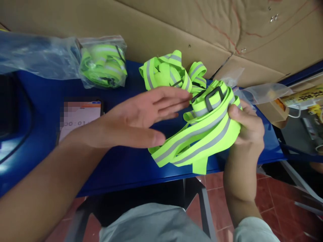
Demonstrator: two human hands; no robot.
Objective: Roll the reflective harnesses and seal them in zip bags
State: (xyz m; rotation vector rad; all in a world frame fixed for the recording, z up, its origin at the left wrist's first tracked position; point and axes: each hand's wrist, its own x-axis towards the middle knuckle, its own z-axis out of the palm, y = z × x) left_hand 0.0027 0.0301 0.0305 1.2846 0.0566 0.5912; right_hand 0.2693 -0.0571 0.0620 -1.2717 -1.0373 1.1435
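My right hand (248, 122) grips a folded bundle of neon yellow-green reflective strap (202, 134) with grey stripes and a black plastic buckle (214, 99). Its thumb presses on top of the folds, while the other fingers are mostly hidden behind them. To the left, my left hand (146, 114) is open, palm turned toward the bundle and fingers stretched out. Its fingertips come close to the strap; whether they touch it I cannot tell. Behind both hands, a second loose heap of the same strap (164, 72) lies on the blue table (121, 164).
A clear bag (103, 62) with more green strap stands at the back left, beside other clear plastic (37, 55). A phone (80, 116) showing a timer lies under my left forearm. Cardboard (151, 30) walls the table's back. A small cardboard box (274, 112) is at the right.
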